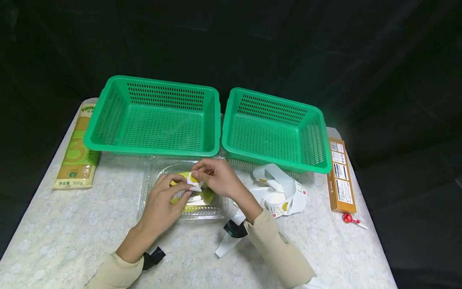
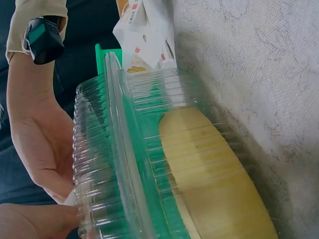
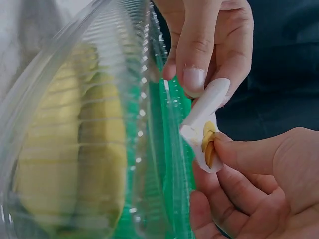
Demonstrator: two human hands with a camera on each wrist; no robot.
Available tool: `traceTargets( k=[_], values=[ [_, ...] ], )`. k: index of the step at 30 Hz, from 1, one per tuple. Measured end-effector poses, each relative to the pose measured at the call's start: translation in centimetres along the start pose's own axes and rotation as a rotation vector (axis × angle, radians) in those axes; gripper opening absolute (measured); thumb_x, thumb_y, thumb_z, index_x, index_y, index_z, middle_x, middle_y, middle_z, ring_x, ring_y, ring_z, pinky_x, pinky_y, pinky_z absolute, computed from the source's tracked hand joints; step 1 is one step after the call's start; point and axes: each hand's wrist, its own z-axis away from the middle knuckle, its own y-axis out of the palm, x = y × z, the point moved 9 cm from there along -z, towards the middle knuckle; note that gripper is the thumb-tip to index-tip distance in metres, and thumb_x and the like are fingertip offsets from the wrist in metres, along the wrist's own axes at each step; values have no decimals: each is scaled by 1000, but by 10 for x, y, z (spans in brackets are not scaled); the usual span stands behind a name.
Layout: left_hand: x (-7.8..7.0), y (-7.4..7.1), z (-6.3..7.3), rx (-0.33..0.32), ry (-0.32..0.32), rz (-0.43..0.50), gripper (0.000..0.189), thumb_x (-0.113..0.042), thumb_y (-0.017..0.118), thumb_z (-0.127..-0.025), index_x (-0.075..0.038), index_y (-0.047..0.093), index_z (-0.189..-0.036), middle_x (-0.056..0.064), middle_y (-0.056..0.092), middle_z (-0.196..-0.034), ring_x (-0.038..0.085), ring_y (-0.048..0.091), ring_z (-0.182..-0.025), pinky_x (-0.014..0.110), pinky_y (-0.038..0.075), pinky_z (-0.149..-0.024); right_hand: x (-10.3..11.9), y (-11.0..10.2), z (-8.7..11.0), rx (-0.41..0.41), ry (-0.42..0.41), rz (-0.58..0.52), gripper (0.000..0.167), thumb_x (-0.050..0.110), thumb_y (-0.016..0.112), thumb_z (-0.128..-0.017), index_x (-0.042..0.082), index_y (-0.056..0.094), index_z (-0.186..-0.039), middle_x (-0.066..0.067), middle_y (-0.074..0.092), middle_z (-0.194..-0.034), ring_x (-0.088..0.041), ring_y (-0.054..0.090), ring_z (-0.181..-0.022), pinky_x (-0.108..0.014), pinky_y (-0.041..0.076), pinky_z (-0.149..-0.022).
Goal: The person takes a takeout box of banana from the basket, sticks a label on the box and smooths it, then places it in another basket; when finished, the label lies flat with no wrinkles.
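Left hand [image 1: 164,200] and right hand [image 1: 216,176] fingers [image 3: 197,55] both pinching white label [image 3: 207,129] above clear container [image 1: 182,188].

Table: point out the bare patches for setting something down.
Free: the table's near-left corner below the noodle packet, and the near-right strip below the brown box. Both green baskets sit empty. Crowded: around the clear container and paper bag.

The clear box [image 1: 182,188] is thin, glossy, ribbed plastic, see-through to the matt yellow fruit [image 2: 214,174] inside. The label [image 3: 207,132] pinched between both hands looks like smooth, slightly shiny white paper. The two baskets [image 1: 153,116] are green perforated plastic with a soft sheen. The tablecloth [image 1: 72,233] is matt, rough-woven cloth. The long carton [image 1: 341,174] is smooth printed cardboard.
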Motion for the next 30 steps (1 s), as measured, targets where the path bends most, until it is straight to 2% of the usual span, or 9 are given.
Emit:
traceTargets(
  k=[6, 11, 15, 18, 23, 30],
  values=[
    [6, 2, 1, 39, -46, -53, 12, -3, 81, -81, -10, 80, -91, 7, 69, -105, 26, 61, -103, 42, 51, -85, -4, 5, -8, -4, 7, 42, 10, 17, 68, -96, 11, 75, -101, -6, 75, -94, -14, 69, -81, -24, 55, -73],
    [9, 6, 3, 82, -60, -78, 13, -2, 76, -84, -12, 80, -91, 8, 70, -107, 27, 60, -107, 44, 50, -89, -5, 9, -14, 4, 11, 86, 11, 17, 68, -97, 11, 75, -102, -5, 75, -94, -12, 66, -79, -21, 53, -68],
    [12, 10, 6, 139, -89, -98, 13, -5, 73, -87, -13, 80, -95, 9, 70, -112, 29, 59, -112, 47, 49, -93, -4, 13, -16, 4, -10, 141, 10, 16, 68, -96, 12, 76, -101, -4, 75, -93, -13, 67, -79, -20, 52, -67],
    [13, 12, 8, 186, -119, -102, 13, -9, 72, -90, -13, 79, -99, 12, 67, -124, 32, 57, -121, 53, 46, -98, -1, 15, -18, -13, -59, 197, 9, 14, 68, -96, 11, 76, -99, -5, 74, -94, -14, 66, -80, -21, 51, -68],
    [14, 14, 11, 255, -143, -99, 16, -16, 69, -94, -12, 78, -106, 13, 59, -144, 38, 48, -138, 63, 39, -109, 3, 19, -21, -85, -118, 314, 7, 14, 71, -93, 10, 77, -95, -4, 72, -92, -13, 61, -74, -23, 48, -67],
    [4, 21, 21, 334, -110, -120, 26, -18, 66, -96, -10, 75, -119, 8, 67, -135, 35, 54, -137, 60, 36, -116, -2, 17, -20, -251, -89, 345, 6, 15, 71, -94, 11, 75, -93, -1, 71, -86, -10, 60, -68, -22, 46, -63]
  ],
)
